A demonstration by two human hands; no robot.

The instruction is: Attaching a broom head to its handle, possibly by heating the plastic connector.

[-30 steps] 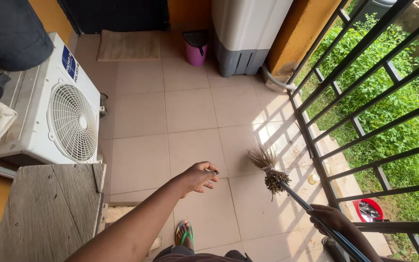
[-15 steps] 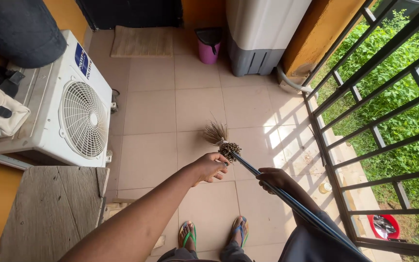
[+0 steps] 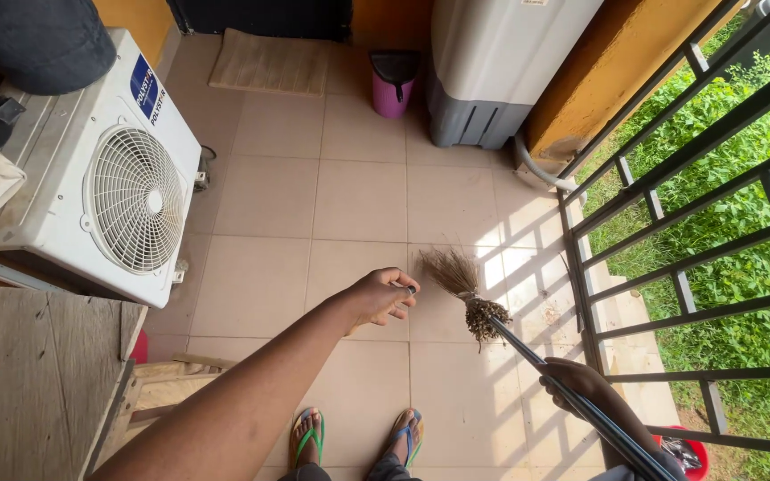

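The broom (image 3: 492, 325) is gripped on its dark shaft by the right hand (image 3: 578, 385); its long axis runs from that hand up-left to the bristles; just left of the bristles the left hand (image 3: 380, 297), nearer them, is pinched on something small.

Blue rect. label (image 3: 146, 85) w/ white print on top front corner of white AC unit (image 3: 91, 169), upper left. No other labels, pkgs, signs, screens.

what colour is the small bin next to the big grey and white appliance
The small bin is pink with a black lid, seen best in the head view, at the top of the tiled floor.
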